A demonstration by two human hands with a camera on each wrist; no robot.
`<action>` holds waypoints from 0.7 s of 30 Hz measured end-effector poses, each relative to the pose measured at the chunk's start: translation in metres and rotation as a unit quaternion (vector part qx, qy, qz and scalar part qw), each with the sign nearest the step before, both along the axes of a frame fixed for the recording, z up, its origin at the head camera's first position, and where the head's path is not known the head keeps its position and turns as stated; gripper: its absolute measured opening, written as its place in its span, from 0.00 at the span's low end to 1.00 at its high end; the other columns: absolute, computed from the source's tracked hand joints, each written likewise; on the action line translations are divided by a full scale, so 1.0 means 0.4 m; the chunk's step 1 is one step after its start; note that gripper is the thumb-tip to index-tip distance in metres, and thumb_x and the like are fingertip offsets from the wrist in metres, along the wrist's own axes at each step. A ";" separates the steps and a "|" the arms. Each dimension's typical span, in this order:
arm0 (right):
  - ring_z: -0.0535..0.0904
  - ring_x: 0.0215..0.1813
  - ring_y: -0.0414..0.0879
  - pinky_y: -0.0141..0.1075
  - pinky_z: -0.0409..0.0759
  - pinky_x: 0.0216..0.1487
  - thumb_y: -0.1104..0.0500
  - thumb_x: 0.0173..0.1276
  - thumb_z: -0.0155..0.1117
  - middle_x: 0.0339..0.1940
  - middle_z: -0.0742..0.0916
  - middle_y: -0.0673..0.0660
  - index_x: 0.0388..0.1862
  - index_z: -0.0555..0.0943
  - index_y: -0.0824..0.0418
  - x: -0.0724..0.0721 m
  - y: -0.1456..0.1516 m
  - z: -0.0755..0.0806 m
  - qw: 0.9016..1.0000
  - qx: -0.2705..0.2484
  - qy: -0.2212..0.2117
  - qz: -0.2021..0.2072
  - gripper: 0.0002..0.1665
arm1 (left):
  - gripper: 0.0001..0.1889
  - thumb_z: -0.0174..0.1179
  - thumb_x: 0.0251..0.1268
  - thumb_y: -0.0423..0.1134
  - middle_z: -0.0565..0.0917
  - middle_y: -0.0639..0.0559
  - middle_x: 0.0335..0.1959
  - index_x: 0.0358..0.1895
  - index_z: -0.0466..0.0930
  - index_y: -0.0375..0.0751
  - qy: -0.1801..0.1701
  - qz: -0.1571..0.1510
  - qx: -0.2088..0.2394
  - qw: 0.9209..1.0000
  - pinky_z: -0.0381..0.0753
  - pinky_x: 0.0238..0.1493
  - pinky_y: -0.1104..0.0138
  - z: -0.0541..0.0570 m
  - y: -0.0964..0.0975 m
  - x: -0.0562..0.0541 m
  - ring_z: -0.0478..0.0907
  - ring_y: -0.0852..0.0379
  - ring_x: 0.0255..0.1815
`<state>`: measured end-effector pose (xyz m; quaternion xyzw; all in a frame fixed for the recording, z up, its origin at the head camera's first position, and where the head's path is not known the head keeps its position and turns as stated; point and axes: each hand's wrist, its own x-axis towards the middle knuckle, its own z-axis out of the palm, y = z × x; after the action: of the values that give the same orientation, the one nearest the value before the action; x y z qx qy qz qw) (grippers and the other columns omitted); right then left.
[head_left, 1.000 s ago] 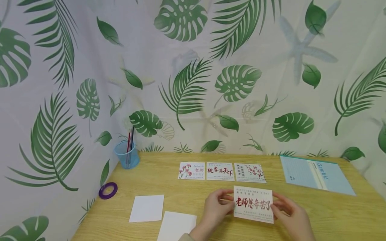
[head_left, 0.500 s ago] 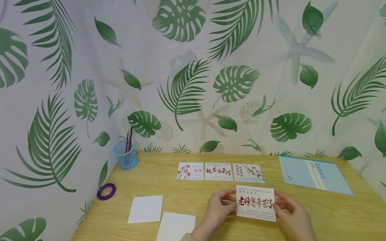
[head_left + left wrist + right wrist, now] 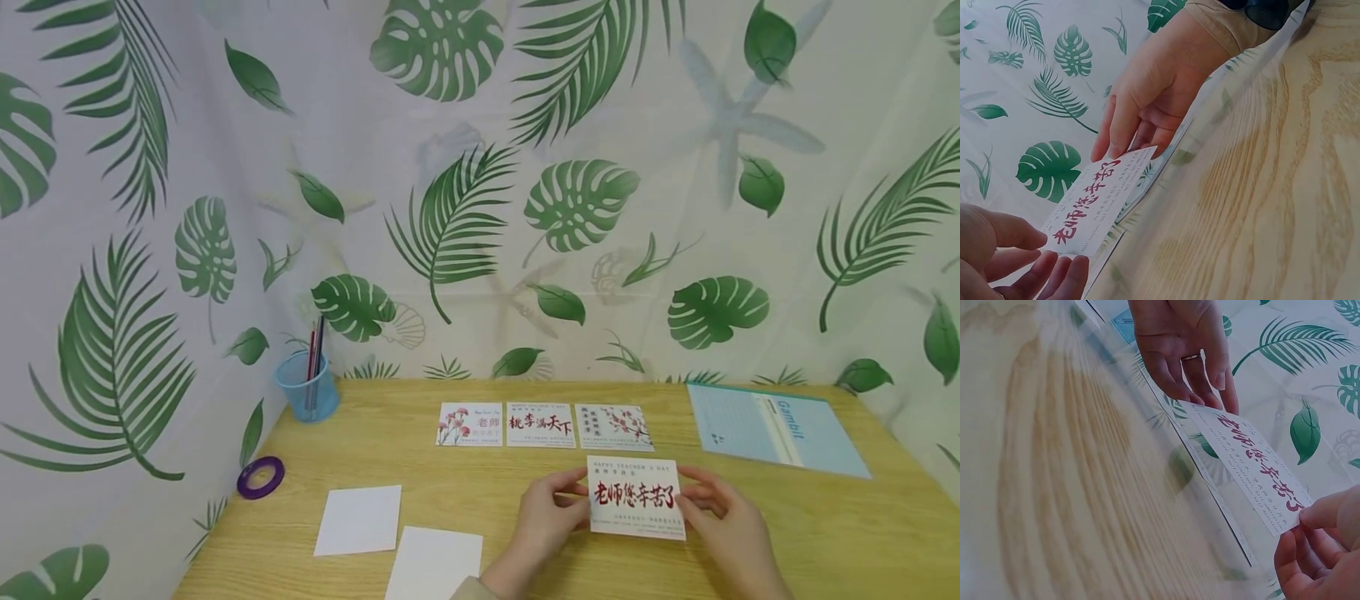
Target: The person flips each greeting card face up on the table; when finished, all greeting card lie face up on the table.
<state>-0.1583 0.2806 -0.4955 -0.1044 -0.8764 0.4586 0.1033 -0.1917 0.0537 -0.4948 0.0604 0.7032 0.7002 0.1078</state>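
Between my two hands is a white greeting card (image 3: 636, 517) with large red Chinese characters and small print. My left hand (image 3: 547, 515) pinches its left edge between thumb and fingers. At the opposite edge, the thumb and fingers of my right hand (image 3: 731, 518) pinch it too. The card is held above the table, its printed face toward me. Both wrist views show the card (image 3: 1094, 200) spanning from one hand to the other. Just behind it lie three printed cards in a row: a carnation card (image 3: 469, 425), a red-lettered card (image 3: 540, 426) and a blossom card (image 3: 615, 427).
Two blank white cards, a farther one (image 3: 357, 520) and a nearer one (image 3: 437, 563), lie on the wooden table (image 3: 247, 550) to the left. A purple tape roll (image 3: 261, 477) and a blue pen cup (image 3: 307, 387) stand at far left. A light-blue pad (image 3: 776, 429) lies at back right.
The held card has moved slightly right and up with both hands gripping it throughout. The whole head view has shifted a little, so the table items appear slightly farther left.
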 end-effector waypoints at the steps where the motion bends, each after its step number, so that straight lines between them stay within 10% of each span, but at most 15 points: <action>1: 0.77 0.36 0.22 0.21 0.79 0.36 0.66 0.67 0.66 0.41 0.88 0.61 0.63 0.76 0.67 -0.001 0.001 -0.002 1.000 0.000 0.001 0.000 0.25 | 0.27 0.59 0.51 0.21 0.84 0.51 0.38 0.59 0.80 0.34 -0.001 0.000 -0.001 1.000 0.86 0.35 0.69 -0.002 0.001 0.000 0.82 0.64 0.34; 21: 0.79 0.40 0.31 0.23 0.77 0.43 0.67 0.64 0.65 0.50 0.85 0.66 0.67 0.73 0.68 -0.028 0.023 -0.030 0.997 0.044 -0.041 0.047 0.30 | 0.27 0.64 0.50 0.19 0.84 0.54 0.40 0.57 0.81 0.37 -0.004 0.006 -0.064 0.998 0.83 0.33 0.73 -0.025 0.019 -0.022 0.81 0.64 0.34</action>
<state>-0.1694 0.2897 -0.5074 -0.0773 -0.9031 0.4195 0.0500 -0.2007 0.0612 -0.5047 0.0464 0.7467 0.6544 0.1098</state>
